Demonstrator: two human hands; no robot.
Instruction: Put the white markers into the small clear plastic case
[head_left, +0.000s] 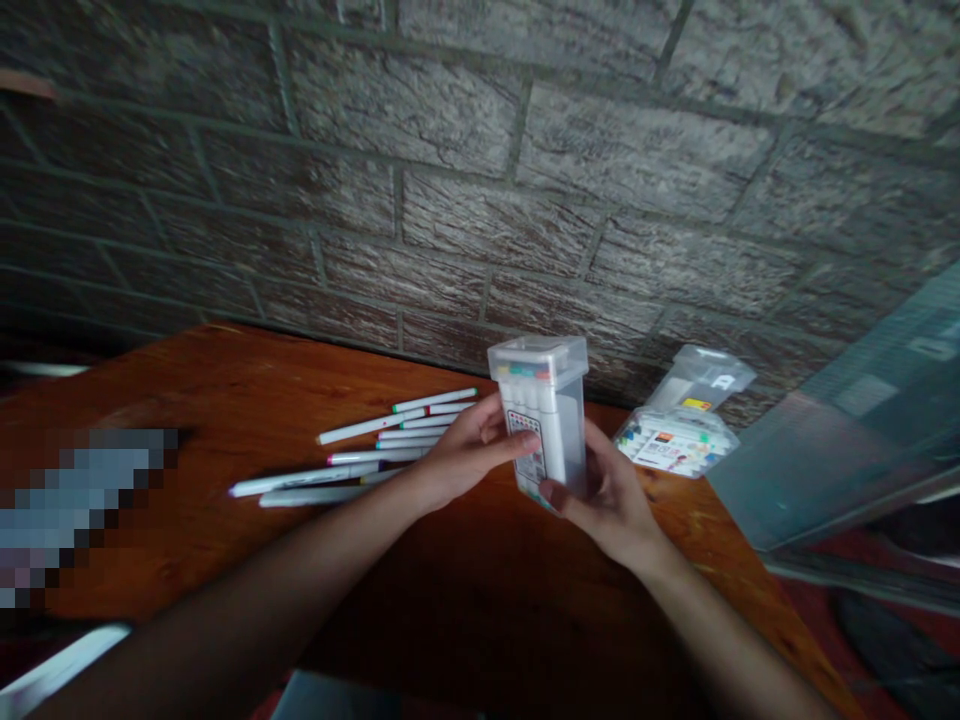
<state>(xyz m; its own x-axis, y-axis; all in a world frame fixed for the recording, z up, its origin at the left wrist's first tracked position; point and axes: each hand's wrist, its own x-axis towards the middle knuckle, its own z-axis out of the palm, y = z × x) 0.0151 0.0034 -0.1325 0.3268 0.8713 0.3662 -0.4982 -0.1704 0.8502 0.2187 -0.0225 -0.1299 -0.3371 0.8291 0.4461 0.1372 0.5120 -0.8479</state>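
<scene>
Wrapping fingers [517,442] around the marker case [553,395], left hand [461,455] and right hand [611,498] hide its base (label half covered).

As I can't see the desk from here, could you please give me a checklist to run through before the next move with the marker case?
1. Both hands on the marker case: ok. The left hand is at its side and the right hand is under its base.
2. Case upright: ok, only slightly tilted.
3. Lid on top: ok. Whether it is latched: cannot tell.
4. Loose markers away from the table edge: ok. They lie mid-table, behind the left hand.
5. Bagged pack clear of the hands: ok. It lies apart, to the right.
</scene>
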